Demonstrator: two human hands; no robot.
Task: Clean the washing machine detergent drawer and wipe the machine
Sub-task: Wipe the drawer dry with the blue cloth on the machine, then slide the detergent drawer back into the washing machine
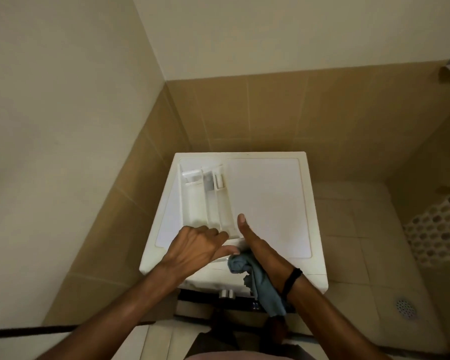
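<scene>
A white washing machine [268,198] stands in a tiled corner. The white detergent drawer [205,198], with three long compartments, lies on the left half of its top. My left hand [195,250] grips the drawer's near front edge, fingers curled over it. My right hand [257,245] sits just right of the drawer's front end, thumb pointing up. It holds a grey-blue cloth [255,276] that hangs down over the machine's front edge. A black band circles my right wrist.
Tan tiled walls close in behind and left of the machine. Beige floor tiles lie to the right, with a round floor drain [405,307] and a patch of hexagon mosaic [437,229]. A silver knob [226,293] sits on the machine's dark front panel.
</scene>
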